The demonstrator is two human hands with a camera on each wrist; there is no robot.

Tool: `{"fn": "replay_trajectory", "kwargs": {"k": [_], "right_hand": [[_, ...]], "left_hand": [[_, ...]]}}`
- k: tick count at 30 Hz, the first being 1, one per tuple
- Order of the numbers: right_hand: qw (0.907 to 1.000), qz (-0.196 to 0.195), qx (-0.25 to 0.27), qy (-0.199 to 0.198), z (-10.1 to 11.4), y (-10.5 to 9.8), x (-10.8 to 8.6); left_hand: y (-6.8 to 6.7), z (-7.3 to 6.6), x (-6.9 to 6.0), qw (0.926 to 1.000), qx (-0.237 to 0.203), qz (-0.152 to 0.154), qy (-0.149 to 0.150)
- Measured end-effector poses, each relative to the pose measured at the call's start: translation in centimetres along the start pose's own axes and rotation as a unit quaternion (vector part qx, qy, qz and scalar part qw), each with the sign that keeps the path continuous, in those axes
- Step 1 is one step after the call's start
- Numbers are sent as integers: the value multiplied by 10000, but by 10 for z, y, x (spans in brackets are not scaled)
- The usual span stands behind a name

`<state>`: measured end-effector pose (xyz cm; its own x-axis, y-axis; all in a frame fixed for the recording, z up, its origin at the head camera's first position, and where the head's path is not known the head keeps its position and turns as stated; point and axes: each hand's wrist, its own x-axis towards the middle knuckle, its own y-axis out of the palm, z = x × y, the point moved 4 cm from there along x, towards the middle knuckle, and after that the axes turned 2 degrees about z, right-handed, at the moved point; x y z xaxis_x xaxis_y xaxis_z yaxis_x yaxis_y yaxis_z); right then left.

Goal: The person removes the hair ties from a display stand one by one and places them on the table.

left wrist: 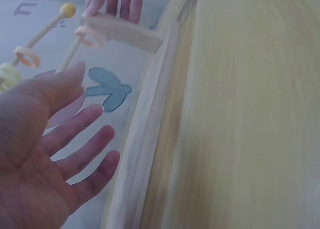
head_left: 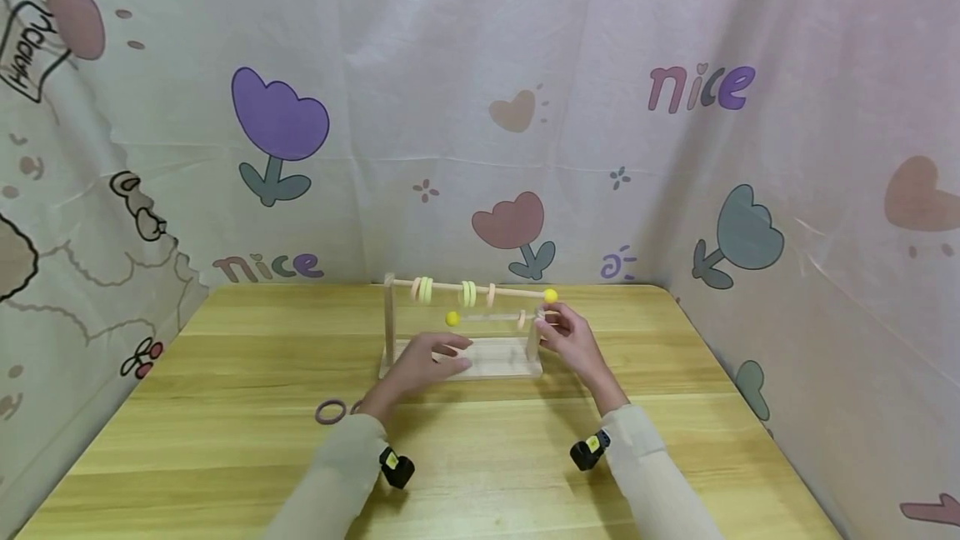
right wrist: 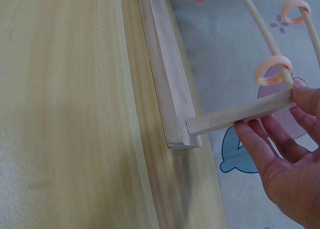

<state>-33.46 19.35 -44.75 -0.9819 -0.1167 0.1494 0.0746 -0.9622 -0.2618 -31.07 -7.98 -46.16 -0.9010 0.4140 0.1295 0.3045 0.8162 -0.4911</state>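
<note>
A wooden ring stand (head_left: 487, 369) rests on the table, with a tall left post (head_left: 389, 319) and a shorter right post (right wrist: 240, 111). My right hand (head_left: 576, 348) grips the top of the short post between thumb and fingers. From that post a lower rod (right wrist: 257, 21) runs left to a yellow ball (head_left: 452, 319), carrying one peach ring (right wrist: 272, 80). My left hand (head_left: 427, 361) hovers before the stand near that ball, fingers spread and holding nothing. Above, the upper rod (head_left: 517, 292) bears several pale green and peach rings and ends in another yellow ball (head_left: 551, 296).
Two purple rings lie on the table left of the stand; one purple ring (head_left: 331, 412) shows whole, the other is partly behind my left forearm. A printed cloth (head_left: 450, 148) hangs behind and beside the wooden table (head_left: 495, 465).
</note>
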Motion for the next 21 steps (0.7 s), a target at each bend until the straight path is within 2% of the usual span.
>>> {"fn": "replay_trajectory", "kwargs": {"k": [3, 10, 16, 21], "right_hand": [[10000, -1, 14, 11, -1, 0, 0], [9999, 14, 110, 57, 0, 0, 0], [9999, 31, 136, 83, 0, 2, 1], [9998, -29, 131, 172, -1, 1, 1]], "left_hand": [[11, 1, 6, 9996, -156, 215, 0], [33, -7, 22, 9992, -326, 242, 36], [45, -13, 34, 9992, -376, 124, 51], [52, -15, 43, 9991, -395, -22, 179]]}}
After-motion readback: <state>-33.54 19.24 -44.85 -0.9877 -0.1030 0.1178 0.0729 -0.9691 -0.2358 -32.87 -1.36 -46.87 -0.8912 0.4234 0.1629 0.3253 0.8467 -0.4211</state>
